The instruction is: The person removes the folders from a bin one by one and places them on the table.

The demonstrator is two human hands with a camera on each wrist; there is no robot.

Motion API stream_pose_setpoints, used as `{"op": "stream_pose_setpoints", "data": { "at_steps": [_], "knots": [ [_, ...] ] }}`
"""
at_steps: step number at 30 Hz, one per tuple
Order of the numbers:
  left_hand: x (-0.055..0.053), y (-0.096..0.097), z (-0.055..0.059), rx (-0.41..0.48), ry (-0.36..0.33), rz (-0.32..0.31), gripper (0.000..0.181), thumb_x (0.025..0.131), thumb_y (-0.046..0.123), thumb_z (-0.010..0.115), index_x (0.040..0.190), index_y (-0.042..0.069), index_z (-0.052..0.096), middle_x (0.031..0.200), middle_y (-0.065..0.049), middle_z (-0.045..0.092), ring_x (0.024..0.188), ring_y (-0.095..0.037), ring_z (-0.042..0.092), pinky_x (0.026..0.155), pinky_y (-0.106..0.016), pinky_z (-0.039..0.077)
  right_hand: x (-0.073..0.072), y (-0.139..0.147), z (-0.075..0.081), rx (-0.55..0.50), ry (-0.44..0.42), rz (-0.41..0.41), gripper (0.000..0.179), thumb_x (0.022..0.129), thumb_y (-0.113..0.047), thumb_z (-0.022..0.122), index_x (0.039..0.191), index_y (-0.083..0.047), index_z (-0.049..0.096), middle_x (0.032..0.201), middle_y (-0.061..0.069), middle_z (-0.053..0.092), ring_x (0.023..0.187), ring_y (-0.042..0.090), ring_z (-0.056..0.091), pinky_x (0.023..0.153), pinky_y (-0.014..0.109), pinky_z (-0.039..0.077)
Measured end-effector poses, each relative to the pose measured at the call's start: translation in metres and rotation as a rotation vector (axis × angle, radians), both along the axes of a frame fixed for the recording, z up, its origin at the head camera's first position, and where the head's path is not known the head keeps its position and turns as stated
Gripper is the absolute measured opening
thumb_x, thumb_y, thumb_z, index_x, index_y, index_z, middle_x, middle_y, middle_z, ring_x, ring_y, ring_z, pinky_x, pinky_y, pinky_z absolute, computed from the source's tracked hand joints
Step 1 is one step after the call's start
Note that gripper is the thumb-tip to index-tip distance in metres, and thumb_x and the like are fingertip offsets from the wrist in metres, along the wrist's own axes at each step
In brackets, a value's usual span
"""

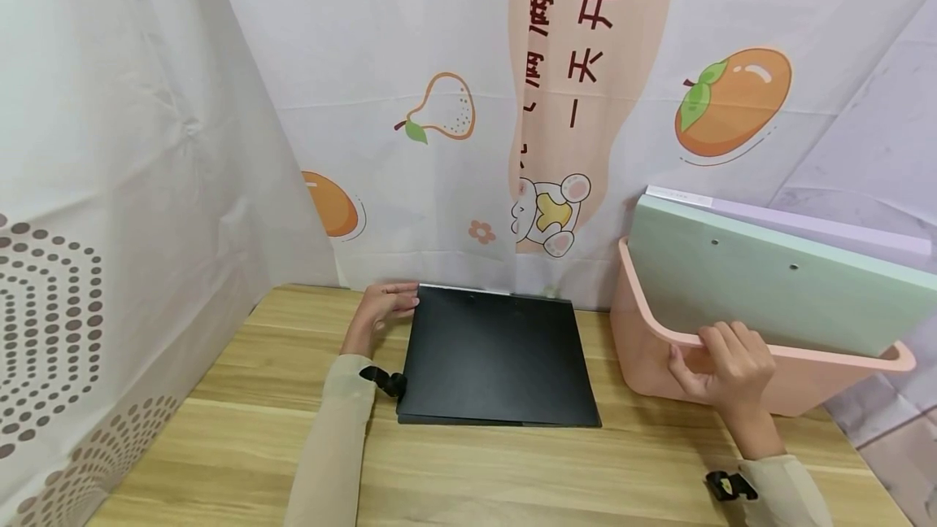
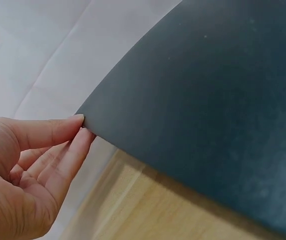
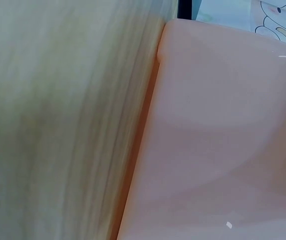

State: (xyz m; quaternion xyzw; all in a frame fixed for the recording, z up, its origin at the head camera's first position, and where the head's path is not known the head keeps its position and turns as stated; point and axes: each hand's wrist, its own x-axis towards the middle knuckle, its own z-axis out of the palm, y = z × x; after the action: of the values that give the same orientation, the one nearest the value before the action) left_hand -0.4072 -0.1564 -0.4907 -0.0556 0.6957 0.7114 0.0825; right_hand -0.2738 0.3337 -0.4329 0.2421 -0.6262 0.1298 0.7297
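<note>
A black file folder point(image 1: 498, 360) lies flat on the wooden table, its far edge toward the curtain. My left hand point(image 1: 384, 307) is at its far left corner. In the left wrist view the left hand point(image 2: 37, 170) pinches that corner between thumb and fingers. To the right stands a pink plastic bin point(image 1: 637, 348), holding a light green file folder point(image 1: 761, 283) and a lilac one point(image 1: 827, 222) behind it, both tilted. My right hand point(image 1: 732, 364) grips the bin's near rim, fingers over the top and thumb outside. The right wrist view shows only the bin wall point(image 3: 223, 115), without the hand.
A white printed curtain point(image 1: 410, 23) hangs right behind the table and along the left side. Wooden tabletop point(image 1: 468, 478) shows in front of the black folder and between it and the bin. Black buckled straps point(image 1: 384, 381) sit on both sleeves.
</note>
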Motion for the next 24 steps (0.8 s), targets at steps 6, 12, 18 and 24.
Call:
{"op": "stream_pose_setpoints", "data": {
  "at_steps": [6, 12, 18, 24],
  "knots": [
    [0.0020, 0.0033, 0.0019, -0.010, -0.022, 0.035, 0.041, 0.091, -0.005, 0.071, 0.132, -0.004, 0.066, 0.121, -0.017, 0.073, 0.084, -0.009, 0.073, 0.082, -0.030, 0.063, -0.0002, -0.0002, -0.0006, -0.003, 0.000, 0.000, 0.059, 0.086, -0.048, 0.059, 0.056, 0.001, 0.045, 0.049, 0.015, 0.040, 0.042, 0.032, 0.028, 0.042, 0.042, 0.016],
    [0.0014, 0.0044, -0.0023, -0.037, -0.030, 0.048, 0.040, 0.091, -0.005, 0.071, 0.130, -0.004, 0.067, 0.120, -0.016, 0.073, 0.081, -0.008, 0.071, 0.077, -0.027, 0.063, -0.0008, 0.0003, -0.0018, -0.008, -0.001, -0.004, 0.060, 0.086, -0.048, 0.059, 0.056, 0.001, 0.046, 0.049, 0.015, 0.041, 0.042, 0.033, 0.029, 0.042, 0.044, 0.017],
    [-0.0007, 0.0043, -0.0054, -0.054, -0.035, 0.023, 0.041, 0.092, -0.006, 0.069, 0.133, -0.005, 0.064, 0.130, -0.022, 0.068, 0.083, -0.009, 0.071, 0.079, -0.028, 0.063, -0.0007, 0.0003, -0.0015, -0.007, 0.002, -0.001, 0.059, 0.086, -0.048, 0.059, 0.056, 0.001, 0.045, 0.049, 0.015, 0.041, 0.042, 0.032, 0.029, 0.043, 0.043, 0.016],
    [-0.0002, 0.0035, -0.0063, -0.082, -0.039, -0.007, 0.041, 0.094, -0.006, 0.066, 0.134, -0.006, 0.063, 0.137, -0.025, 0.062, 0.088, -0.010, 0.070, 0.084, -0.031, 0.063, -0.0002, -0.0005, -0.0004, -0.006, 0.004, -0.001, 0.059, 0.086, -0.048, 0.059, 0.055, 0.001, 0.045, 0.049, 0.015, 0.040, 0.042, 0.032, 0.028, 0.043, 0.042, 0.016]
  ]
}}
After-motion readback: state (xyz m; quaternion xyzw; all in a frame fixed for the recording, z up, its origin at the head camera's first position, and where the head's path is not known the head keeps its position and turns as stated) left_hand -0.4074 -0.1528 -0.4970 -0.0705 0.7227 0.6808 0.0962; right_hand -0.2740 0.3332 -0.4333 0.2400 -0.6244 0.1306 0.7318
